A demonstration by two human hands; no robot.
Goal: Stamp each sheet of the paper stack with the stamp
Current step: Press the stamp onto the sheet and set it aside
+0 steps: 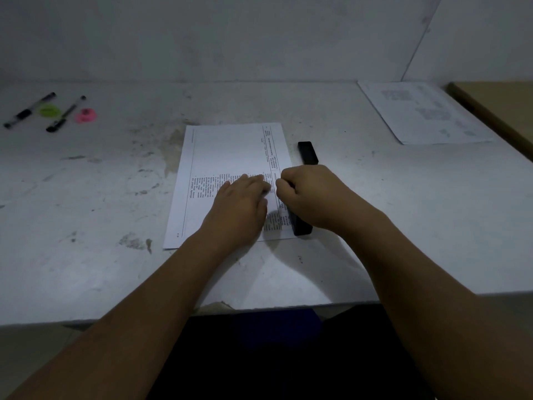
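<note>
A stack of printed paper (227, 151) lies in the middle of the white table, long side running away from me. My left hand (240, 203) rests flat on its lower right part, fingers spread. My right hand (311, 194) is closed in a fist at the paper's right edge, gripping a black stamp (302, 226). Only the stamp's near end shows below the fist, on the paper's lower right corner. A second black block (308, 153), perhaps the stamp's cap, lies on the table just beyond my right hand.
A separate printed sheet (427, 114) lies at the back right, beside a brown board (496, 111). Two black pens (28, 111) (65, 114) and a green (49, 111) and a pink (85, 115) round item sit at the back left. The table edge (86, 320) is near me.
</note>
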